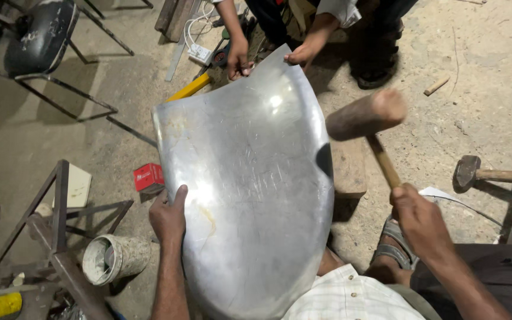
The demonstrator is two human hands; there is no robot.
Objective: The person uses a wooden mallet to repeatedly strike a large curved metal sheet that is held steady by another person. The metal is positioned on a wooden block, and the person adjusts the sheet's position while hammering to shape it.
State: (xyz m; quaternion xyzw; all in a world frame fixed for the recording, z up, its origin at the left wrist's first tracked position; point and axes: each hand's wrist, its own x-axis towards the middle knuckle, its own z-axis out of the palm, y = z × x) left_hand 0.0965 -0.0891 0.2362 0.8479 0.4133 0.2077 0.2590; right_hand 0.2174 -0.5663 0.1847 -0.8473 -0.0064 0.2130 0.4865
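The curved metal sheet (250,195) fills the middle, its near edge cut off by the frame and hiding the person's lap. The left hand (169,216) clamps its left edge, thumb on top. The right hand (421,220) is wrapped tight around a wooden mallet (367,115), its head raised and blurred, right of the sheet. At the far edge, a co-worker's hands (238,59) grip the sheet; the body is out of frame. A hammer (481,173) lies at the right, its handle partly hidden.

Bare floor (434,136) lies open right of the metal sheet (250,189); a hammer (487,175) and red box (148,176) flank it.
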